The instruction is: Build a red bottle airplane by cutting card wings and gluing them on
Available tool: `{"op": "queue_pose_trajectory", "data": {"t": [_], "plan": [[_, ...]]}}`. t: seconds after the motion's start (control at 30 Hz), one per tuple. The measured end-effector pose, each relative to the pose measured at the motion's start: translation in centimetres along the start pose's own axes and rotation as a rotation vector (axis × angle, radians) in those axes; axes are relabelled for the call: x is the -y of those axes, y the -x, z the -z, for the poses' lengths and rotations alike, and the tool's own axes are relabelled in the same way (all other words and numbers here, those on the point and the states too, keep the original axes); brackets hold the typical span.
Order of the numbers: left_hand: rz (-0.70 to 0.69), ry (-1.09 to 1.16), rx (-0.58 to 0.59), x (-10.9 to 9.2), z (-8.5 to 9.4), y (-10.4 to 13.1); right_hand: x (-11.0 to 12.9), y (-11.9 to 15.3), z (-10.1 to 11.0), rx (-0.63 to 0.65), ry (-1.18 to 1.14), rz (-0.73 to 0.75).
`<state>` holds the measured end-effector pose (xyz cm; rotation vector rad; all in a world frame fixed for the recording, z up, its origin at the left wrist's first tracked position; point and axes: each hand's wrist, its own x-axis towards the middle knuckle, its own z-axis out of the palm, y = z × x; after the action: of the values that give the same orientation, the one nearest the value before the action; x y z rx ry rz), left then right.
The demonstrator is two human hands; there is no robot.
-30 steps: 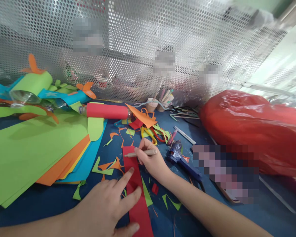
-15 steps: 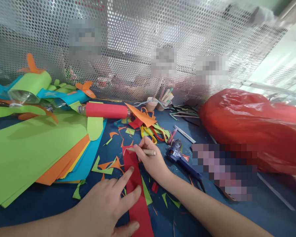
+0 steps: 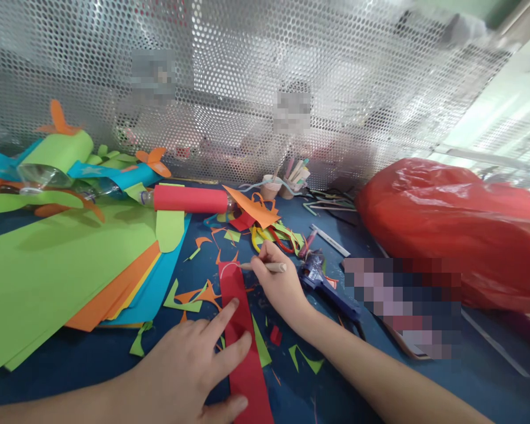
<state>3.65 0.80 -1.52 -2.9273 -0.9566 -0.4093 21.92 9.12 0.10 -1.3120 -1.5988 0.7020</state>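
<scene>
"Taking the red strip of paper (image 3: 242,318) as our mark, what do we find, left to right?"

"Well to its left we note a fan of paper sheets (image 3: 70,253), green on top, with orange, yellow and blue edges showing. Beyond the strip's far end and to its left, we record a bottle (image 3: 191,198) wrapped in red paper, lying on its side. Orange and green scraps (image 3: 209,294) lie just left of the strip."

"The left hand (image 3: 189,356)?"

"We find it palm down from the strip's left side, fingers spread well apart, fingertips resting on the paper and gripping nothing."

"And the strip itself?"

"We see it flat on the blue table (image 3: 481,388), running away from the person. A pale curved line crosses its far end."

"To the right of it?"

"Scissors (image 3: 255,240) with a yellow handle lie beyond its far end, partly hidden. We observe the right hand (image 3: 280,288) just right of the strip, fingers closed in a pinch around a pen (image 3: 277,267). The tip is at the strip's right edge; whether it touches, we cannot tell."

"Farther right?"

"We list a blue glue gun (image 3: 331,288), then, well apart from the strip, a large red bag (image 3: 446,235)."
</scene>
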Motion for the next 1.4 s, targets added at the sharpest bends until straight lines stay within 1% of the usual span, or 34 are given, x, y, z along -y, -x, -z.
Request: {"op": "queue_pose_trajectory", "data": {"t": [0.13,0.27,0.4,0.7,0.8,0.93,1.0,1.03,1.13,1.23,1.3,1.4], "plan": [[0.007,-0.002,0.008,0.0,0.1,0.0,0.4,-0.1,0.2,0.010,-0.048,-0.024],[-0.009,-0.001,0.004,-0.1,0.3,0.0,0.8,-0.1,0.6,0.009,-0.039,-0.029],[0.001,-0.013,0.031,-0.2,0.5,0.0,1.1,-0.1,0.7,0.020,-0.021,-0.025],[0.007,0.000,-0.005,0.0,-0.4,0.2,1.4,0.0,0.7,0.055,-0.024,-0.042],[0.012,0.019,-0.009,0.0,-0.4,0.3,1.3,-0.2,0.8,0.009,-0.089,-0.059],[0.019,0.036,-0.019,0.0,-0.1,0.2,1.2,-0.7,1.2,-0.109,-0.279,-0.095],[0.016,0.033,-0.016,0.0,0.3,0.1,1.4,-1.0,1.3,-0.123,-0.379,-0.131],[0.014,0.028,-0.010,0.0,0.6,0.0,1.6,-1.0,1.4,-0.110,-0.409,-0.157],[0.011,0.008,-0.002,0.0,1.0,-0.1,2.0,-1.2,1.5,-0.014,-0.372,-0.201],[0.024,-0.002,-0.067,0.2,0.9,0.0,2.5,-1.4,2.1,0.097,-0.224,-0.179],[0.054,-0.003,-0.126,0.3,0.8,0.0,2.9,-1.4,2.8,0.246,-0.102,-0.182],[0.102,0.011,-0.166,0.7,0.8,-0.2,4.0,-0.8,4.1,0.590,0.018,-0.169]]}}
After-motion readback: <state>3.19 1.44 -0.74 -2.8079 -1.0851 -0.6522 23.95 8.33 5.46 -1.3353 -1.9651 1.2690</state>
